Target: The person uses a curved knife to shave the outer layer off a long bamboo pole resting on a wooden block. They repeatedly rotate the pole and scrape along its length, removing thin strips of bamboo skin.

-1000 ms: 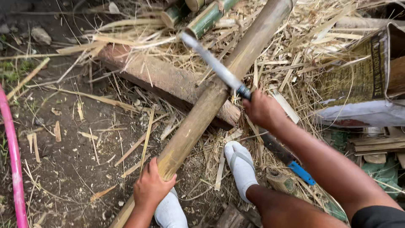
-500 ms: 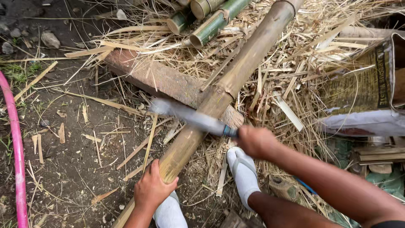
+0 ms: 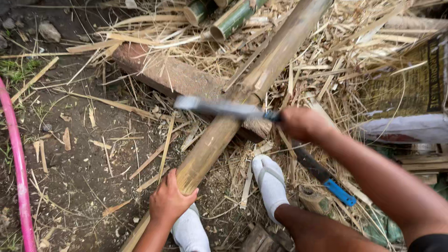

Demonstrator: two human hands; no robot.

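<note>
A woven sack, tan with a dark printed band, lay right of the bamboo pole. The pole rested diagonally across a reddish wooden block. My left hand had its fingers closed round the pole's lower end. My right hand gripped a blurred blade, now lower than before, crossing the pole at the block. A blue-handled knife lay right of my foot. A pink hose ran far left of the pole.

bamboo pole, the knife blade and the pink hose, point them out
bamboo pole (image 3: 219,135), head view, on its middle stretch.
knife blade (image 3: 219,108), head view, on the blurred flat.
pink hose (image 3: 18,168), head view, on its curve.
</note>
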